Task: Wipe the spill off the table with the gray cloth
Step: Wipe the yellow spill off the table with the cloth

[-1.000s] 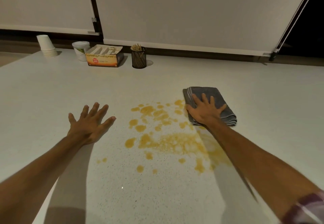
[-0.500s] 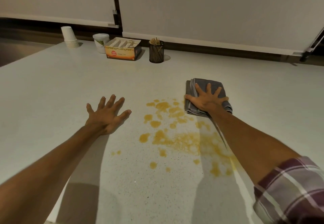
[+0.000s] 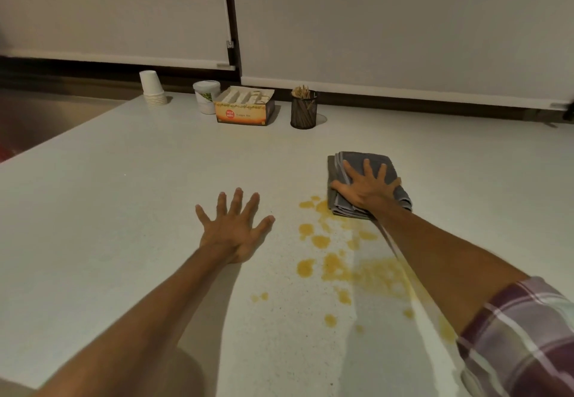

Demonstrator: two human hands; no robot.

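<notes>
My right hand (image 3: 366,190) covers the middle of the gray cloth (image 3: 357,162), and my forearm hides part of the spill (image 3: 366,272). The print on the tea box (image 3: 243,112) is too small for me to read. The surface (image 3: 93,210) runs off both sides.

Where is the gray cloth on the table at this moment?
In the head view the gray cloth lies folded on the white table, right of centre, under the flat right hand. Its near edge touches the far end of the yellow spill.

Two pale roller blinds (image 3: 388,24) hang behind a dim, dark-framed window sill
</notes>
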